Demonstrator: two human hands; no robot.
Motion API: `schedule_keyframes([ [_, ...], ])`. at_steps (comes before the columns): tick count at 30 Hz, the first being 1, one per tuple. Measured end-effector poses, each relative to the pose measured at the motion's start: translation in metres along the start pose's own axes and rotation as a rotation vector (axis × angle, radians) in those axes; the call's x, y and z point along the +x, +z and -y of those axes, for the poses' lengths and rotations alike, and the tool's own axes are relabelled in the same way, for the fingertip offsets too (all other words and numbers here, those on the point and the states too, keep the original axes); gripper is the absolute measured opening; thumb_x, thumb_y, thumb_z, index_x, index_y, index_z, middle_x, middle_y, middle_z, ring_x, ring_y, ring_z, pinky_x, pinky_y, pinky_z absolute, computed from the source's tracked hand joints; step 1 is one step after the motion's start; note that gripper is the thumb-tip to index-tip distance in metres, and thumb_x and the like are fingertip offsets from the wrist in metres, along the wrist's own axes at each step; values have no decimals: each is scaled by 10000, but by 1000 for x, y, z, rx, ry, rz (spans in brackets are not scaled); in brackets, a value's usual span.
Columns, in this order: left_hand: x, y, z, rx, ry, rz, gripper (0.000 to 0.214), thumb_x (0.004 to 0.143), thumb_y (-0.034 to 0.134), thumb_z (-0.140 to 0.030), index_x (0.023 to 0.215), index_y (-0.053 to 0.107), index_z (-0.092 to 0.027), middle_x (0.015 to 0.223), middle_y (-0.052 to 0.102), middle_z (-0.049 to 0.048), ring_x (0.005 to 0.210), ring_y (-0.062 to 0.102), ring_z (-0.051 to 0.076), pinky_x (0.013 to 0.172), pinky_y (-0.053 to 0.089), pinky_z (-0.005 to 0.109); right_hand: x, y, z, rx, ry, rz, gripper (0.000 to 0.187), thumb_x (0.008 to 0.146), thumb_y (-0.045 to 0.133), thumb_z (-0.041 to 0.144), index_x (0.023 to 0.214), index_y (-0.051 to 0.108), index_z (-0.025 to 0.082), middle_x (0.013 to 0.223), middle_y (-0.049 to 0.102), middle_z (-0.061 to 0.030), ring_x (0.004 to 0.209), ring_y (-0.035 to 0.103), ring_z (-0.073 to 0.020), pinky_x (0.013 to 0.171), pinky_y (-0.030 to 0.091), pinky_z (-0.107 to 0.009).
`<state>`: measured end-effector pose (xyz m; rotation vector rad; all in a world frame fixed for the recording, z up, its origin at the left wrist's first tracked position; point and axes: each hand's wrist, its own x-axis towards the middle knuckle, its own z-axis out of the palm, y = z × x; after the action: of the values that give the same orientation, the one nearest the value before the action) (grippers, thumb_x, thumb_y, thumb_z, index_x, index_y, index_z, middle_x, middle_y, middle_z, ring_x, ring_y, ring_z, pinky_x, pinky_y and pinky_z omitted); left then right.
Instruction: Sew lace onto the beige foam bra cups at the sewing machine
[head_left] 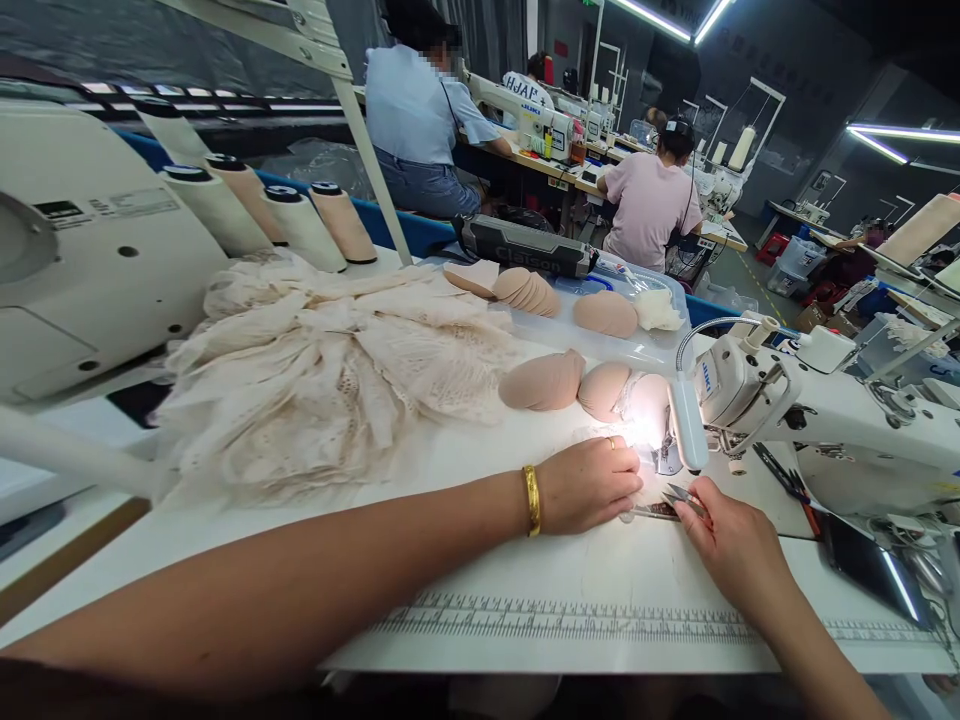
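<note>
My left hand (585,486), with a gold bangle at the wrist, rests on the white table with its fingers bent together on pale lace fabric (600,433). Most of that fabric is hidden by the hand or washed out by the lamp. In my right hand (739,545) is a pair of thread snips (684,499), blades pointing left near the left fingertips. The sewing machine (757,390) stands just beyond, its needle area behind a lit lamp (686,425). Close behind my left hand lie stacked beige foam cups (544,382) and a lace-trimmed cup (651,405).
A large heap of cream lace (337,370) covers the table's left side. Behind are thread cones (300,225) and a clear plastic tray (667,343) with more cups. Black scissors (780,472) and a phone-like dark device (874,568) lie right. Co-workers sit farther back.
</note>
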<state>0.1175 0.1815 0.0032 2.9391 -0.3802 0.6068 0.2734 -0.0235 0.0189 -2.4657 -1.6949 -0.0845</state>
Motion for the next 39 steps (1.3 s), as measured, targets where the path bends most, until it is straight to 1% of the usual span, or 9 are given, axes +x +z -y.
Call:
schedule_keyframes([
  [6,1,-1,1,-17,-21,39,147,984,559,-246,882,637,-175,899,653,50,806,539,204,773,445,348,-3,3,3,11,-36,39,254,1033,442,405,826,437,258,588,605,59,492,567,-171,499,184,-256],
  [12,0,-1,1,-19,-19,33,176,988,558,-253,855,635,-167,891,651,53,795,534,203,766,447,343,2,17,9,-67,18,8,272,1047,406,419,837,464,257,564,589,54,466,542,-171,489,148,-263],
  [21,0,0,1,-10,-8,14,163,982,572,-246,857,640,-167,886,650,54,794,535,205,763,444,341,5,21,14,-63,38,-48,266,1023,445,399,805,499,255,568,599,51,468,536,-165,507,157,-274],
  [24,0,-1,1,2,1,-1,140,967,599,-245,853,638,-173,876,641,52,782,530,204,749,434,337,3,21,7,-41,46,-54,271,1030,416,404,817,499,259,575,604,50,480,557,-168,504,175,-271],
  [27,1,-2,0,5,-8,0,132,960,608,-237,846,636,-177,859,632,47,775,531,200,732,420,330,-2,18,-9,-44,80,-53,279,1037,401,423,832,493,259,595,624,47,501,587,-181,514,207,-262],
  [31,1,-4,-4,54,-42,8,120,951,618,-252,861,648,-179,855,633,44,800,549,212,744,404,351,-10,12,-33,-141,142,-68,261,1036,409,446,886,503,255,596,628,34,503,597,-210,515,195,-272],
  [33,1,-3,-6,110,-57,3,136,935,633,-263,832,638,-175,833,624,44,791,547,217,754,398,367,-13,11,-41,-163,124,-83,267,1039,407,460,913,514,252,583,612,35,501,592,-213,512,200,-277],
  [36,2,-1,-9,176,-83,-12,181,916,644,-273,771,600,-173,793,599,43,745,525,209,740,386,372,-13,9,-45,-176,28,-105,295,1057,384,449,932,554,243,593,601,25,518,575,-202,509,255,-286],
  [39,4,2,-11,199,-119,-28,219,923,625,-265,732,568,-173,762,576,39,694,492,193,723,381,367,-7,4,-40,-262,-94,-258,308,1057,403,410,1044,645,219,879,707,-99,757,637,-261,635,405,-341],
])
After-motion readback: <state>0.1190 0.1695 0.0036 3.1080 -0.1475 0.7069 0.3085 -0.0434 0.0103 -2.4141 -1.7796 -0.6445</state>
